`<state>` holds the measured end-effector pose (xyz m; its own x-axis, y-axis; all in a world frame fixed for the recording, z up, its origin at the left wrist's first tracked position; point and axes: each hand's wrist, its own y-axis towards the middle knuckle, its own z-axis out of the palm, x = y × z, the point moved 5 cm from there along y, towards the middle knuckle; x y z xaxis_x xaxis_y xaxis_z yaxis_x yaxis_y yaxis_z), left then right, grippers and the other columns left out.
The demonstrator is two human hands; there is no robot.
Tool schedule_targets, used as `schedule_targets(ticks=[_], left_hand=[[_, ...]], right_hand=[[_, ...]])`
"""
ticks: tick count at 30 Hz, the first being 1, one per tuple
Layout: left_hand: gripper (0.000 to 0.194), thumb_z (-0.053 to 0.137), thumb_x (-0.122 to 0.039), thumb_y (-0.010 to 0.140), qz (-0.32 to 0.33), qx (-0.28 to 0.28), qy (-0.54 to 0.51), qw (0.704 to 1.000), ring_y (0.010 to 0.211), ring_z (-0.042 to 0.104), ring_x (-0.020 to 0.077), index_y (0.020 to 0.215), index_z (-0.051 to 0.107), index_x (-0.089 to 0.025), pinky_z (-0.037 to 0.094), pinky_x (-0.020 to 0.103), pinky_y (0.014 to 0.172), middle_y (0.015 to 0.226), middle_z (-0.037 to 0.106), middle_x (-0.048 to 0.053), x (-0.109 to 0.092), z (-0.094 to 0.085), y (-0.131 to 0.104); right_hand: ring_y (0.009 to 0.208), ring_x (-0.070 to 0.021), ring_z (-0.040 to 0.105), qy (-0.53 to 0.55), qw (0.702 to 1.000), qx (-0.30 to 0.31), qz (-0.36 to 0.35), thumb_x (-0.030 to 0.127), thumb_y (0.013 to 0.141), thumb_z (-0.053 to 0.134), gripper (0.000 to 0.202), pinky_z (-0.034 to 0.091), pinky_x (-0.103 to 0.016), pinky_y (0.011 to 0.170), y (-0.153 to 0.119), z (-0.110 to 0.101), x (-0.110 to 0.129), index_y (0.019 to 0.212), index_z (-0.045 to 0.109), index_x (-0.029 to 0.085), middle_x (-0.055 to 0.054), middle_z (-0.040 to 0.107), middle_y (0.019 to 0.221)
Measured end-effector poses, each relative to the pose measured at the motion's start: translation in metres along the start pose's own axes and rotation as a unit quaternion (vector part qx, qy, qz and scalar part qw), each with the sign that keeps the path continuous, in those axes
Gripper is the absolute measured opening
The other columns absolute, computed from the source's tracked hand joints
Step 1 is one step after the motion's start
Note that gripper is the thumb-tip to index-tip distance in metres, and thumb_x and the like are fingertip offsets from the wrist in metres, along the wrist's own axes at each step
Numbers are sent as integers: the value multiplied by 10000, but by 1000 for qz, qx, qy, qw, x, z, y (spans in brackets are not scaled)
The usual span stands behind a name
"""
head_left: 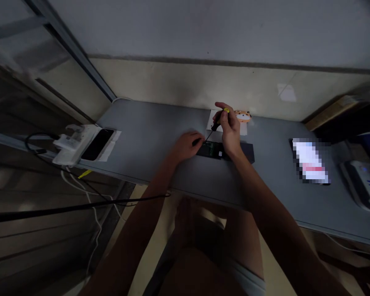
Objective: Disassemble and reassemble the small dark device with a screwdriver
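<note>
A long black electronic device lies on the grey table, its left part opened so that a green circuit board shows. My right hand grips a screwdriver with a black and yellow handle. The tool slants down to the left, and its thin shaft reaches the board near my left fingertips; the exact contact point is too small to see. At the device's left end, my left hand is closed on its edge, thumb towards me and fingers bent over. Something dark shows between thumb and fingers.
Behind my right hand lie white paper and an orange-and-white animal-shaped item. On the left are a dark phone and a white power strip with cables. A lit phone and a white-and-blue device sit right.
</note>
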<state>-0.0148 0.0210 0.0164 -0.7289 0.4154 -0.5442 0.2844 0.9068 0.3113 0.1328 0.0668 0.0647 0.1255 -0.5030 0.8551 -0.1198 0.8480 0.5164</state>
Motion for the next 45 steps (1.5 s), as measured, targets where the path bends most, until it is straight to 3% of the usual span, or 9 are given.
schedule_targets(ticks=[4, 13, 18, 27, 32, 36, 40, 45], left_hand=[[230, 486, -241, 1027, -11, 10, 4, 1000, 1013, 711, 228, 1026, 715, -212, 517, 378, 1001, 1047, 777, 55, 2, 2, 1], [251, 441, -248, 1038, -33, 29, 29, 999, 1017, 708, 245, 1084, 687, -222, 509, 404, 1012, 1046, 767, 60, 0, 5, -1], [246, 435, -252, 1037, -32, 29, 30, 999, 1024, 705, 243, 1082, 675, -228, 515, 393, 1002, 1050, 765, 57, 0, 6, -2], [266, 414, -274, 1047, -30, 26, 26, 999, 997, 707, 242, 1071, 675, -226, 521, 390, 983, 1031, 764, 65, -1, 5, -2], [245, 422, -249, 1030, -27, 25, 31, 999, 984, 705, 245, 1045, 666, -226, 526, 405, 973, 1017, 764, 63, 0, 5, -2], [243, 427, -229, 1021, -23, 27, 29, 999, 1005, 705, 246, 1059, 667, -228, 522, 402, 981, 1036, 766, 62, 0, 6, -2], [247, 425, -236, 1030, -23, 31, 25, 999, 1012, 708, 239, 1066, 669, -231, 510, 394, 1013, 1039, 764, 55, 0, 5, -2], [250, 419, -221, 1030, -24, 25, 25, 999, 1027, 707, 246, 1057, 667, -224, 509, 403, 1014, 1050, 766, 66, -1, 5, -2]], right_hand=[[763, -196, 604, 25, 999, 7, 29, 790, 926, 497, 538, 536, -371, 720, 2, 1, -8, 1167, 604, 321, -2, 576, 791], [610, -181, 521, 58, 997, -9, 41, 874, 901, 367, 572, 494, -337, 593, 6, 6, -21, 915, 419, 304, 29, 446, 678], [596, -175, 504, 55, 997, -12, 50, 875, 887, 401, 576, 478, -315, 570, 7, 3, -22, 855, 364, 301, 39, 420, 668], [657, -189, 527, 101, 991, -17, 91, 839, 908, 405, 547, 511, -342, 606, 7, 2, -14, 881, 441, 294, -6, 510, 745], [620, -188, 498, 91, 994, 9, 61, 846, 925, 314, 557, 482, -331, 561, 6, 5, -10, 892, 426, 301, 12, 437, 707], [541, -176, 436, 89, 994, -13, 66, 840, 903, 419, 534, 434, -311, 508, 8, 1, -18, 874, 357, 311, 53, 370, 633], [562, -165, 493, 116, 991, -23, 63, 793, 889, 539, 515, 481, -308, 543, 7, -2, -19, 867, 369, 306, 49, 458, 664], [714, -192, 593, 83, 995, -18, 53, 814, 880, 538, 521, 537, -336, 608, 7, -7, -14, 887, 514, 293, -10, 563, 791]])
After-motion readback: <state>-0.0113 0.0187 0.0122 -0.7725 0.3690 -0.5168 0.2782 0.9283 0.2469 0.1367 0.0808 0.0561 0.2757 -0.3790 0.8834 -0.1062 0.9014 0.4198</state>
